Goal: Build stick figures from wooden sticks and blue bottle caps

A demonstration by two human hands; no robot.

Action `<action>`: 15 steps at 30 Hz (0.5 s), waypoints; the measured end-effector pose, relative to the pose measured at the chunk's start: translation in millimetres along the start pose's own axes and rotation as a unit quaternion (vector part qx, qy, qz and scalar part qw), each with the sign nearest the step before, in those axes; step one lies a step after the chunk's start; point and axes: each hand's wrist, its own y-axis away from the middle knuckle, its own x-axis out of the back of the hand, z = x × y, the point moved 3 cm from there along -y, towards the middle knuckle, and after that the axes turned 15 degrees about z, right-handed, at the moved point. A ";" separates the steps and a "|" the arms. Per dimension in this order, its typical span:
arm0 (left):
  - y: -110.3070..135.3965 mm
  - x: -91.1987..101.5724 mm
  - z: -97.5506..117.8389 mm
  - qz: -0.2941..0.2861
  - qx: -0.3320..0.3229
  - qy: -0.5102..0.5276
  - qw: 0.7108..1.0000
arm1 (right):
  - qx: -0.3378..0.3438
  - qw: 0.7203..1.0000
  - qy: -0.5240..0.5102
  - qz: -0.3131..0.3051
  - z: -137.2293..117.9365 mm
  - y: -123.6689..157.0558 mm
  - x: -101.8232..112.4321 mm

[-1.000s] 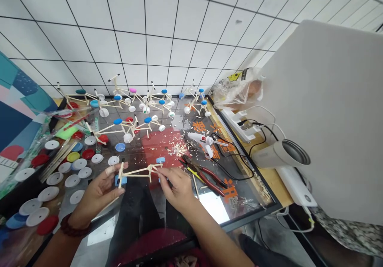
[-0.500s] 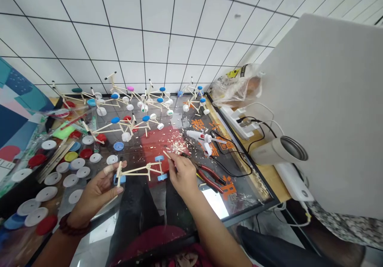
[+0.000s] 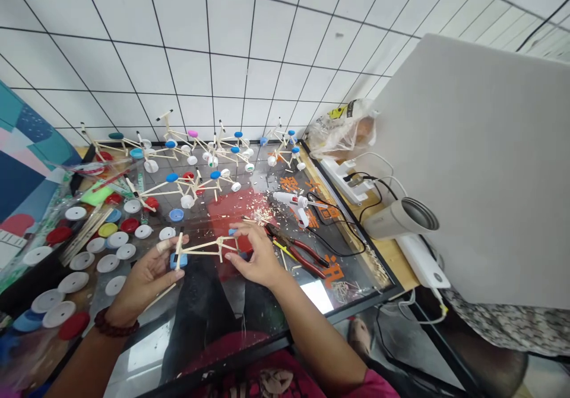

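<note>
Between my two hands is a small stick tricycle model [image 3: 200,249] made of thin wooden sticks, with blue caps for wheels. My left hand [image 3: 149,273] grips its handlebar end, thumb and fingers round the front by a blue cap wheel [image 3: 179,260]. At the other end, my right hand [image 3: 255,254] has thumb and fingers closed about the rear blue wheels, which it mostly hides. A loose stick [image 3: 161,297] lies below my left hand. Pliers with red handles [image 3: 308,256] rest right of my right hand, beside a yellow-handled tool [image 3: 284,247].
Several finished stick models [image 3: 191,187] stand along the tiled wall. Loose bottle caps [image 3: 107,263] spread across the left. A white glue gun [image 3: 291,201] lies among wood scraps [image 3: 260,211]. A power strip [image 3: 347,179], a grey cup [image 3: 403,220] and a plastic bag [image 3: 342,128] are at the right.
My right hand has moved from beside the model onto its rear wheels; the stick it held is no longer seen in it. My left hand keeps its grip at the front.
</note>
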 end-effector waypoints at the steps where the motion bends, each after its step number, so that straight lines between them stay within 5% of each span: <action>1: -0.1 -0.4 0.3 -0.002 -0.003 -0.001 1.000 | -0.001 1.000 0.001 -0.004 1.0 0.3 -0.9; 15: 0.4 -2.6 -1.0 -0.024 -0.002 0.029 0.999 | 0.040 0.998 -0.003 -0.043 5.5 2.0 -6.5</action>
